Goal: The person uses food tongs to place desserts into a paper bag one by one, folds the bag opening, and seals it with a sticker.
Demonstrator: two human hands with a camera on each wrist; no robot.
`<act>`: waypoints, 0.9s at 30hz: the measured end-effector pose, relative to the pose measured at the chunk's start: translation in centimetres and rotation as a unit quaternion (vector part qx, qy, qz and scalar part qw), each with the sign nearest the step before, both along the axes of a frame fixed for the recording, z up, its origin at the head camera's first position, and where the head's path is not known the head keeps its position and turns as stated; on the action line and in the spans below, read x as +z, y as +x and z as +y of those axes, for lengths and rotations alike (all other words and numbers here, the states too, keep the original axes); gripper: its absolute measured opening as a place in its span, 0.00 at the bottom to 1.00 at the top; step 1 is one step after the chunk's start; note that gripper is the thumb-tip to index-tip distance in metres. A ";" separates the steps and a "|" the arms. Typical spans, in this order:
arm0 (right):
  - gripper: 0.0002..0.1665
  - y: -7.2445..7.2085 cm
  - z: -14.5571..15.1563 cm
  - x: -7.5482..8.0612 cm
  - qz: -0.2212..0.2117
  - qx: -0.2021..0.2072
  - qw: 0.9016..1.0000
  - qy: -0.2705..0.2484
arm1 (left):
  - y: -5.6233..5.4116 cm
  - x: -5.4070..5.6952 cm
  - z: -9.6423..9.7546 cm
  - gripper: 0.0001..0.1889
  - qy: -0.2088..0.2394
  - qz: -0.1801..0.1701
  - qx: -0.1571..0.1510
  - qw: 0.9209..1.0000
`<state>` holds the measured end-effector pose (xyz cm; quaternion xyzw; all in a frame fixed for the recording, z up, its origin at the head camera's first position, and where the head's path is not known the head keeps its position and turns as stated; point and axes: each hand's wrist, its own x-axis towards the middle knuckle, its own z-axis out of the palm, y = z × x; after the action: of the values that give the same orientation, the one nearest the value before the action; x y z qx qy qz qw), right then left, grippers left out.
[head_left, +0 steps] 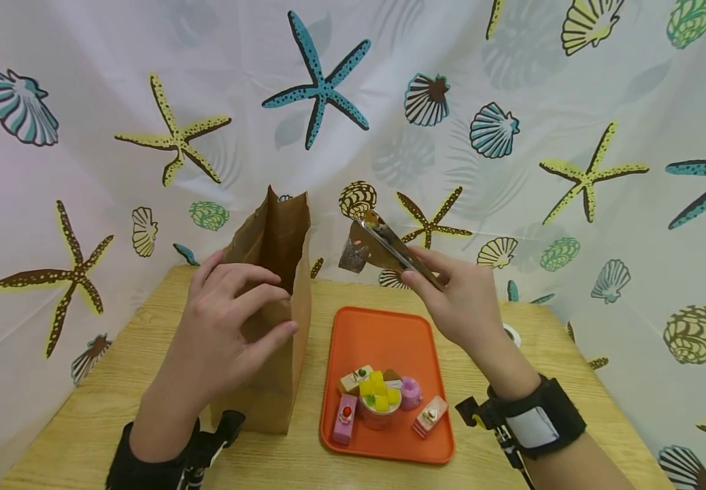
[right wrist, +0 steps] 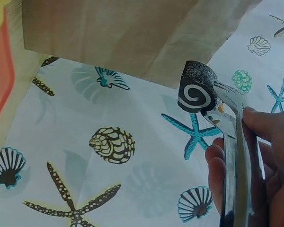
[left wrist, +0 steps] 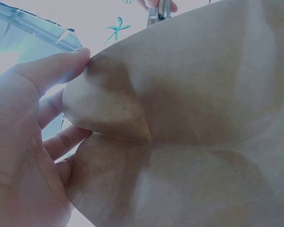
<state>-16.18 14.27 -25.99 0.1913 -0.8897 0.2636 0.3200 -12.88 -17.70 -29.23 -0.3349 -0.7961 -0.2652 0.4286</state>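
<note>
A brown paper bag (head_left: 302, 340) stands upright with its top open. My left hand (head_left: 224, 313) holds the bag at its rim; in the left wrist view the thumb (left wrist: 61, 68) lies at the edge and the other fingers pass behind the paper. Metal tongs (head_left: 397, 250) are gripped in my right hand (head_left: 463, 296), raised right of the bag. Between the tong tips sits a dark cake roll slice (right wrist: 195, 90) with a white spiral, its outside speckled. The slice is above the table, beyond the tray's far end.
An orange tray (head_left: 383, 340) holds a cup of yellow cubes (head_left: 380, 401), a purple ring cake (head_left: 411, 393), a pink-and-white cake slice (head_left: 430, 415) and several other small sweets. A white round item (head_left: 513, 334) is partly behind my right forearm. A shell-patterned curtain (head_left: 353, 163) hangs behind the table.
</note>
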 end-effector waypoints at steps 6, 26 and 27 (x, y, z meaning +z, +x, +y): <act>0.25 0.2 -0.7 1.3 0.022 0.014 1.000 -0.009 | 0.0 0.0 -0.1 0.14 0.002 -0.003 -0.001 1.000; 0.27 1.0 -4.6 4.1 0.052 0.087 0.994 -0.049 | 0.0 0.2 -0.2 0.14 -0.001 -0.003 -0.001 1.000; 0.27 1.0 -4.8 4.2 0.055 0.089 0.993 -0.048 | 0.0 0.2 -0.2 0.14 -0.002 -0.005 -0.001 1.000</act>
<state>-15.18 9.48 -21.84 0.2686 -0.8367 0.3222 0.3522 -12.83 -17.94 -29.05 -0.3354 -0.7981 -0.2658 0.4240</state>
